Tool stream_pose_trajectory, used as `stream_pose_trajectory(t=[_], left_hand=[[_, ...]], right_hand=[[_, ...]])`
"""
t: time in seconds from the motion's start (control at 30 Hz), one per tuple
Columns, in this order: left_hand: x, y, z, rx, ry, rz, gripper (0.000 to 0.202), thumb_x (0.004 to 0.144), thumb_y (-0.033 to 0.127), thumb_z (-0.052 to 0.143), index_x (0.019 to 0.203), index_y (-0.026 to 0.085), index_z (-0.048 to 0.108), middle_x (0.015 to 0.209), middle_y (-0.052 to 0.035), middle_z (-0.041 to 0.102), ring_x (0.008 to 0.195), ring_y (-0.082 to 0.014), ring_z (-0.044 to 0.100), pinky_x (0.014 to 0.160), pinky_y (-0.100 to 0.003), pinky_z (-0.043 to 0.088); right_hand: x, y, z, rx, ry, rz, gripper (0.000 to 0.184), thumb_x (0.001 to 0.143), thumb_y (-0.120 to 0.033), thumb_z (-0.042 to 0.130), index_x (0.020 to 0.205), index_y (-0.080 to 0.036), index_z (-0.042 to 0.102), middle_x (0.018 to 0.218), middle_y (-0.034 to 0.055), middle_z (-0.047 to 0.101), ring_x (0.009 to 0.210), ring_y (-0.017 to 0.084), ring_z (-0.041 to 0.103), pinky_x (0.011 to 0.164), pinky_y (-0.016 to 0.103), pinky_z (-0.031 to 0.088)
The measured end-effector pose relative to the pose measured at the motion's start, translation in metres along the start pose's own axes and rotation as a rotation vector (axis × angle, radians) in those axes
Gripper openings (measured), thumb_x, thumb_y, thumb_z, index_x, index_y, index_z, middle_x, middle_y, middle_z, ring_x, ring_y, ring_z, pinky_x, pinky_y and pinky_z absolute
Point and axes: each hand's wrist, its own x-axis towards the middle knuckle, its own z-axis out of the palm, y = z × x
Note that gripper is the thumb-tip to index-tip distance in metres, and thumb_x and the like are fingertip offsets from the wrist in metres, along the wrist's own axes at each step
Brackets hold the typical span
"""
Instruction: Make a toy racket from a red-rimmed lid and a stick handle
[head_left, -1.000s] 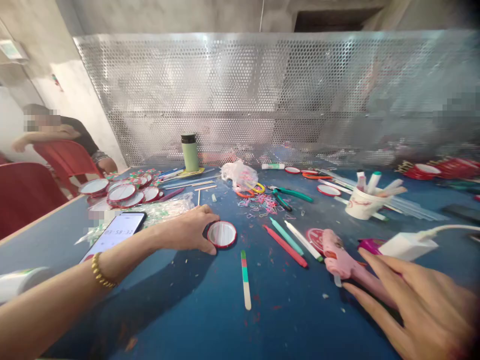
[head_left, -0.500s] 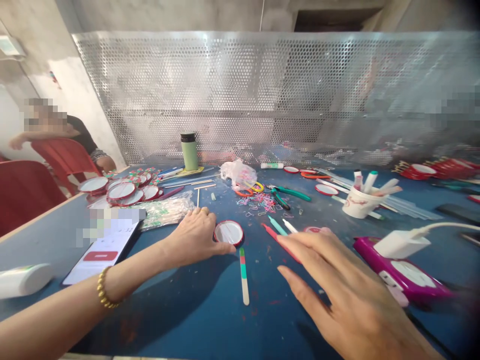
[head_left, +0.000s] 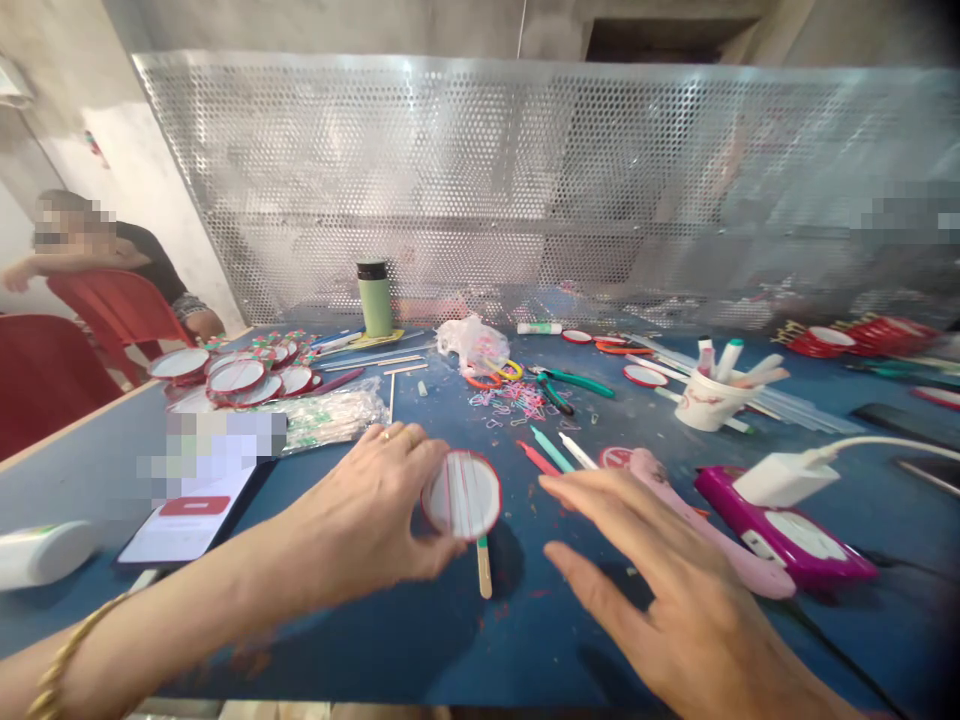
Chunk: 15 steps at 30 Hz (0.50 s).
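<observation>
My left hand point(head_left: 375, 505) grips a red-rimmed jar lid point(head_left: 463, 495) by its left edge, thumb below and fingers above. The lid is tilted, its white inner face towards me with thin lines across it. Partly behind it, a wooden craft stick point(head_left: 484, 575) shows its bare lower end and a bit of green. On the right, my right hand point(head_left: 675, 590) hovers with fingers apart and holds nothing. Just beyond its fingertips lie a red marker point(head_left: 541, 457), a teal marker point(head_left: 550, 447) and a white marker point(head_left: 577, 450). A pink glue gun point(head_left: 720, 540) lies partly behind that hand.
Finished-looking lids point(head_left: 236, 375) pile up at left, by a phone point(head_left: 196, 500) and a bag of sticks point(head_left: 330, 420). Pliers point(head_left: 577, 383), small plastic clips point(head_left: 514, 400), a marker cup point(head_left: 709, 402) and a purple power strip point(head_left: 787, 530) lie about. A person point(head_left: 142, 250) sits far left.
My left hand has picked the lid up off the table and brought it nearer, over the upper part of the craft stick. My right hand stays open in about the same place.
</observation>
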Motion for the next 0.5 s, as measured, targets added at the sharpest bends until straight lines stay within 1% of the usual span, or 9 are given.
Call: stream_pose_trajectory(t=[0.07, 0.1, 0.2, 0.27, 0.33, 0.4, 0.5], left_hand=[[-0.022, 0.018, -0.004, -0.044, -0.033, 0.017, 0.039, 0.073, 0.042, 0.067, 0.104, 0.019, 0.063, 0.104, -0.0103, 0.064, 0.095, -0.0259, 0.061, 0.086, -0.04, 0.05], [-0.031, 0.027, -0.005, -0.071, -0.041, 0.005, 0.037, 0.073, 0.041, 0.068, 0.104, 0.021, 0.063, 0.104, -0.0091, 0.064, 0.093, -0.0245, 0.062, 0.084, -0.038, 0.051], [-0.047, 0.044, -0.005, -0.156, -0.106, 0.023, 0.033, 0.071, 0.042, 0.07, 0.098, 0.024, 0.064, 0.095, -0.0049, 0.067, 0.083, -0.0199, 0.063, 0.076, -0.029, 0.053], [-0.049, 0.048, -0.003, -0.188, -0.133, 0.025, 0.031, 0.072, 0.04, 0.07, 0.097, 0.025, 0.064, 0.093, -0.0036, 0.067, 0.082, -0.0183, 0.063, 0.077, -0.027, 0.053], [-0.049, 0.049, 0.0, -0.203, -0.148, 0.026, 0.031, 0.073, 0.038, 0.069, 0.101, 0.025, 0.064, 0.095, -0.0034, 0.067, 0.086, -0.018, 0.063, 0.083, -0.027, 0.052], [-0.051, 0.048, 0.005, -0.217, -0.157, 0.039, 0.034, 0.074, 0.037, 0.067, 0.106, 0.026, 0.063, 0.098, -0.0037, 0.067, 0.09, -0.0184, 0.063, 0.087, -0.027, 0.052], [-0.058, 0.047, 0.015, -0.244, -0.129, 0.043, 0.04, 0.079, 0.039, 0.063, 0.117, 0.027, 0.061, 0.102, -0.0048, 0.067, 0.095, -0.0193, 0.063, 0.087, -0.027, 0.053]], right_hand=[[-0.004, -0.011, 0.0, 0.06, -0.087, -0.015, 0.043, 0.092, -0.041, 0.057, 0.129, -0.017, 0.057, 0.117, 0.0108, 0.067, 0.11, 0.025, 0.064, 0.088, 0.034, 0.056], [-0.007, -0.017, 0.001, 0.089, -0.133, -0.011, 0.048, 0.09, -0.045, 0.059, 0.13, -0.017, 0.056, 0.118, 0.0109, 0.067, 0.109, 0.026, 0.064, 0.086, 0.034, 0.056], [-0.018, -0.035, 0.005, 0.168, -0.206, 0.055, 0.052, 0.088, -0.053, 0.059, 0.127, -0.019, 0.058, 0.113, 0.0111, 0.068, 0.102, 0.028, 0.066, 0.085, 0.038, 0.055], [-0.026, -0.042, 0.007, 0.202, -0.217, 0.108, 0.053, 0.088, -0.056, 0.057, 0.125, -0.019, 0.059, 0.111, 0.0112, 0.068, 0.099, 0.028, 0.066, 0.085, 0.039, 0.054], [-0.032, -0.044, 0.01, 0.219, -0.231, 0.137, 0.054, 0.089, -0.059, 0.055, 0.125, -0.019, 0.059, 0.109, 0.0112, 0.068, 0.096, 0.027, 0.066, 0.084, 0.039, 0.053], [-0.036, -0.042, 0.011, 0.219, -0.258, 0.143, 0.053, 0.088, -0.06, 0.055, 0.122, -0.019, 0.06, 0.106, 0.0105, 0.069, 0.093, 0.027, 0.066, 0.082, 0.039, 0.053], [-0.038, -0.037, 0.011, 0.209, -0.299, 0.117, 0.049, 0.089, -0.059, 0.053, 0.118, -0.02, 0.062, 0.1, 0.0091, 0.069, 0.087, 0.025, 0.065, 0.079, 0.037, 0.052]])
